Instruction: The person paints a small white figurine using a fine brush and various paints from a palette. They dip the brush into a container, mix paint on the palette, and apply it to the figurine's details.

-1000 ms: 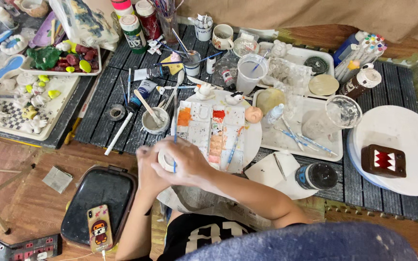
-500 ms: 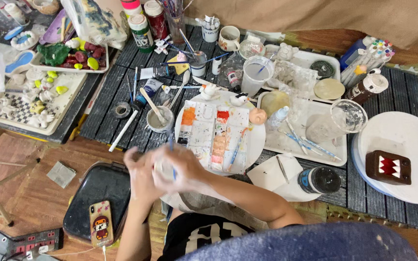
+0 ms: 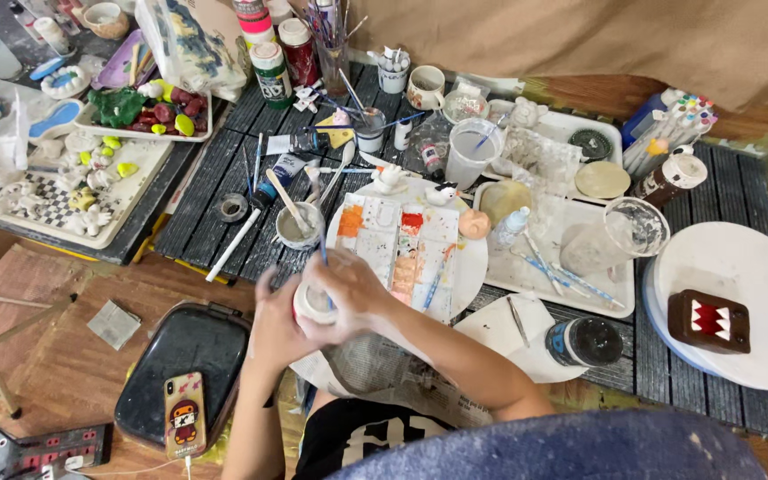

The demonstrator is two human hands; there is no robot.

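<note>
My left hand (image 3: 270,327) cups a small round white piece with a red rim (image 3: 314,305) just in front of my chest. My right hand (image 3: 356,293) lies over the piece from the right and pinches a thin blue-handled brush (image 3: 323,252) that points up and away. Both hands hover over the near edge of the round white palette plate (image 3: 471,267), which carries orange, red and peach paint patches. A small grey cup with a stick in it (image 3: 299,227) stands just beyond my hands.
A brown block figure with white teeth (image 3: 708,320) lies on a white round plate at the right. A dark jar (image 3: 585,341) sits near my right forearm. A phone (image 3: 185,414) rests on a black tray at the left. Paint bottles, brushes and trays of small figures crowd the far side.
Both hands stay together on the white piece and have drifted slightly towards my body. The view has shifted a little; nothing on the table has moved.
</note>
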